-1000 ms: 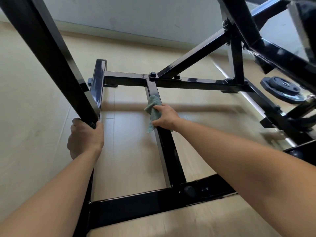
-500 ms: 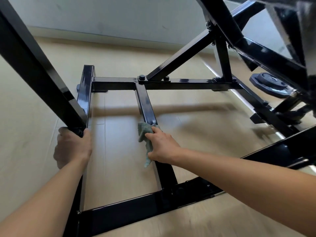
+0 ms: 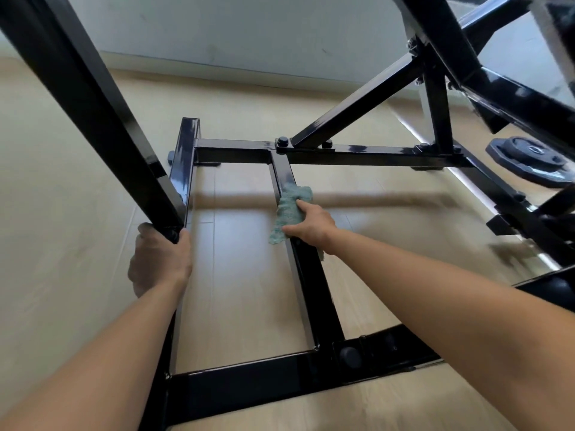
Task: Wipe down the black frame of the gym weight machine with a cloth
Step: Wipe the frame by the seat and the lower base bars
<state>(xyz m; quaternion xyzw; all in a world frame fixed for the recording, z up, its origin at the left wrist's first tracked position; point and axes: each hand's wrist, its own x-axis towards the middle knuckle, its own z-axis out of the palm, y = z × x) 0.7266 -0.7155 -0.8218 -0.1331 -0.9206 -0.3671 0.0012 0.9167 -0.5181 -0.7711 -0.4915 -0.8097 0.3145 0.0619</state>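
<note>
1. Pale wooden flooring ran up to a light wall, and the black frame of the weight machine stood on it, seen from above.
2. At floor level the frame formed a rectangle: a far cross bar, a near cross bar, a left side rail, and a centre bar joining the two cross bars.
3. The green cloth lay draped over the centre bar, on its far half, a short way before the joint with the far cross bar.
4. The right hand sat on top of the cloth. Its thumb was on the bar's left side and its fingers curled over the right, clasping the cloth against the metal. Part of the cloth stuck out beyond the fingertips and a corner hung down on the left.
5. The left hand was well apart from the cloth, over by the left side rail. Its fingers were wrapped round the lower end of a slanted bar where that bar met the rail.
6. A dark weight plate sat at the right edge of the view, beyond the frame's right-hand bars and far from both hands.
</note>
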